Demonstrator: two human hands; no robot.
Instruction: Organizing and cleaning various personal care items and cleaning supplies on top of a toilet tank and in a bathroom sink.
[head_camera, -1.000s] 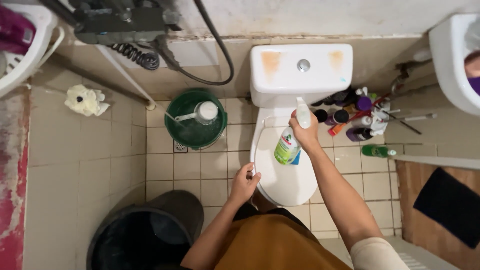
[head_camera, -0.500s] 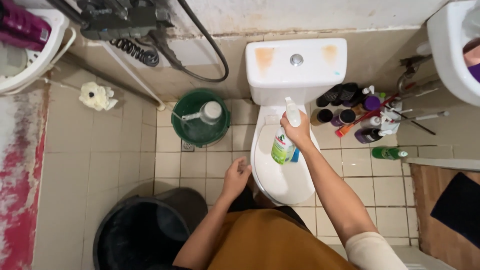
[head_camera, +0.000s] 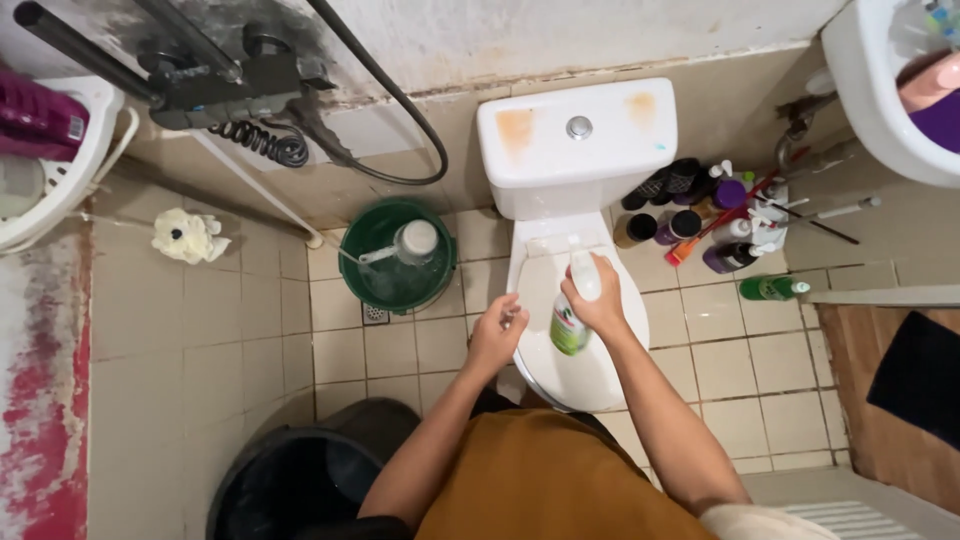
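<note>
My right hand (head_camera: 597, 303) grips a green and white spray bottle (head_camera: 569, 322) by its neck, holding it over the closed white toilet lid (head_camera: 590, 365). My left hand (head_camera: 497, 335) is at the lid's left edge, its fingers curled by the rim; whether it touches the lid is unclear. The white toilet tank (head_camera: 575, 140) stands against the back wall, with orange stains on its top.
A green bucket (head_camera: 385, 275) with a white scoop (head_camera: 412, 242) stands left of the toilet. A black bin (head_camera: 300, 475) sits near my left side. Several bottles and brushes (head_camera: 720, 225) crowd the floor at the right. A white sink (head_camera: 880, 100) hangs at upper right.
My right hand has lowered the spray bottle closer to the lid. My left hand has risen to the lid's left edge. The camera view shifted slightly.
</note>
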